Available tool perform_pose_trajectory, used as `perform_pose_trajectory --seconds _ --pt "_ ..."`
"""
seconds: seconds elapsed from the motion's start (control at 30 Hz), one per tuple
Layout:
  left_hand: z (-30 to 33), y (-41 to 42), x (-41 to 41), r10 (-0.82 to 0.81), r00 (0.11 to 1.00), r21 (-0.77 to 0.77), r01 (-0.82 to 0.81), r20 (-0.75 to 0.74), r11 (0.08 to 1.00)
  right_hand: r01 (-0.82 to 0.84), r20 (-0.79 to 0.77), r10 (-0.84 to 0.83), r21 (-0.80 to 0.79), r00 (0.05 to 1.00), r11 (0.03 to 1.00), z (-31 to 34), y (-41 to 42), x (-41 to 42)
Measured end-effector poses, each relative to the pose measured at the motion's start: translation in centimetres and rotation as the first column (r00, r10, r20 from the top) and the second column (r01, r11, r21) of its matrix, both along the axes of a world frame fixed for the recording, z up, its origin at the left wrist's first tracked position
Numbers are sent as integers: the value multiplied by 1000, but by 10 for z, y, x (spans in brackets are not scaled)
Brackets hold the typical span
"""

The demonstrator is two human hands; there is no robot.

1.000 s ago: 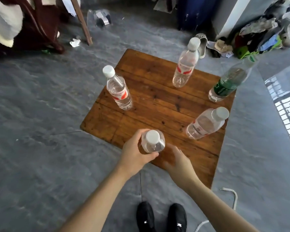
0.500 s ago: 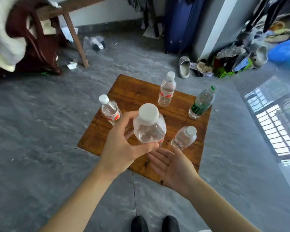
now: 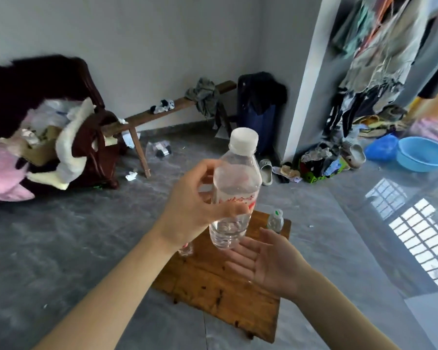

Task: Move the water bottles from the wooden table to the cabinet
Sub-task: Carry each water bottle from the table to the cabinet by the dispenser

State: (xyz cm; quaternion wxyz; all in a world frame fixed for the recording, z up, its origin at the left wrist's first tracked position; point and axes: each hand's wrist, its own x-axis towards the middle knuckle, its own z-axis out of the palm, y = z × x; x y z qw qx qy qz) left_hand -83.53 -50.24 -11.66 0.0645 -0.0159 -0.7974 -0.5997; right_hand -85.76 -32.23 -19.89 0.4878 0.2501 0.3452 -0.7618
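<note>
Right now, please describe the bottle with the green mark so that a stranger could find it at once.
Start at the wooden table on the grey floor. At its far right corner, just beyond the open right hand, stands a small bottle. Its cap bears a green mark, whereas the held bottle in the left hand has a plain white cap and red print.

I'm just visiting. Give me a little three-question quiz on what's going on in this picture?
1. True or false: the left hand grips the water bottle.
2. The right hand is: A) wrapped round the cap, B) open, palm up, by the bottle's base, C) flat on the wooden table.
3. What colour is the bottle's cap?

Key: 1 true; 2 B; 3 white.
</note>
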Motion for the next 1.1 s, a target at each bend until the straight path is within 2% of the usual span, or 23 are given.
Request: perform_pose_trajectory --seconds 0.27,0.43,0.73,1.1 --pt "91 52 -5 -74 996 -49 72 -41 996 69 -94 -72 -35 993 997 94 61 12" --pt "126 79 -15 -162 987 -11 161 -24 987 114 -151 -118 -33 981 993 136 94 13" --pt "154 99 -41 -303 952 1 304 -29 953 244 -195 -226 72 954 967 151 112 1" --pt "174 77 -94 -478 878 -66 475 -26 877 439 -214 -422 41 881 897 173 84 -13"
